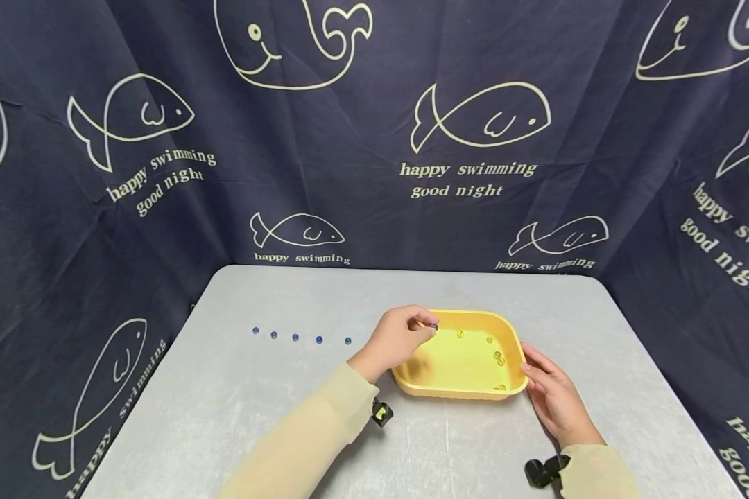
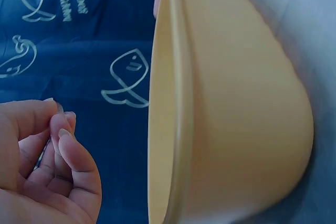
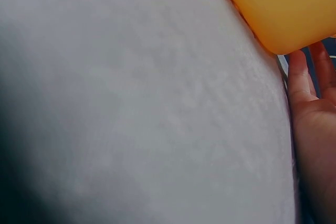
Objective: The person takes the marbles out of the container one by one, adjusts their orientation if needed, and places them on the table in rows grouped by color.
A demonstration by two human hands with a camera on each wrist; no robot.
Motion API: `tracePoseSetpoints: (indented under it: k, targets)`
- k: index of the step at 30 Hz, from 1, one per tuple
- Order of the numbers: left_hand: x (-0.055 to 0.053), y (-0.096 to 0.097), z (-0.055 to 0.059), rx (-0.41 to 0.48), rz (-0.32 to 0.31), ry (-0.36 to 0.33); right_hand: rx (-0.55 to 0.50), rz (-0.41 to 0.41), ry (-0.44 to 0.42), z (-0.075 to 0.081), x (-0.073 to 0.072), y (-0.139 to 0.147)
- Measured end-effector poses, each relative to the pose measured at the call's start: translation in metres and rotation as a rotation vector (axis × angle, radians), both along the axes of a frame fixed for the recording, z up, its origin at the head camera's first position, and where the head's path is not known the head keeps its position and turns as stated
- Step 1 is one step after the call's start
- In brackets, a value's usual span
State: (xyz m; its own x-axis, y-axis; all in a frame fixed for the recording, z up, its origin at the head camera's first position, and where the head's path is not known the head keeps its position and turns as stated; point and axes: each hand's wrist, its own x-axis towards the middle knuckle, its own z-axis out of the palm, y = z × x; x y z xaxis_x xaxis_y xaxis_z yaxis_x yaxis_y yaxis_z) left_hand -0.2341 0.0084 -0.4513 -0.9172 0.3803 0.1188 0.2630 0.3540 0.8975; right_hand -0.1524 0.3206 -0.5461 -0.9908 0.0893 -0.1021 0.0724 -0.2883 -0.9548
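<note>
In the head view, my left hand (image 1: 399, 338) is over the left end of a yellow plastic basin (image 1: 455, 391), pinching a small dark marble (image 1: 435, 327) between thumb and fingertips. The left wrist view shows this hand (image 2: 52, 156) above the level of the basin's rim (image 2: 181, 129), its other fingers curled. Against the basin's right end rests my right hand (image 1: 555, 395), fingers and thumb fairly straight and touching the wall near the rim. Several marbles (image 1: 499, 358) lie on the basin floor, mostly toward the right side.
Left of the basin, several blue marbles (image 1: 295, 337) form a spaced row on the grey table (image 1: 181, 430). Dark fabric (image 1: 374, 145) printed with fish and lettering hangs behind the table and along both sides.
</note>
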Motion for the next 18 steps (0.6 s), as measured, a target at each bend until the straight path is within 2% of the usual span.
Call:
tracePoseSetpoints:
  k: [5,18]
  targets:
    - [0.000,-0.025,-0.001,0.028,0.046,0.024,0.008,-0.001,-0.008,0.000,0.000,-0.001]
    - [0.003,-0.091,-0.006,0.004,0.192,0.031,-0.007,0.003,-0.002,0.000,0.000,0.000]
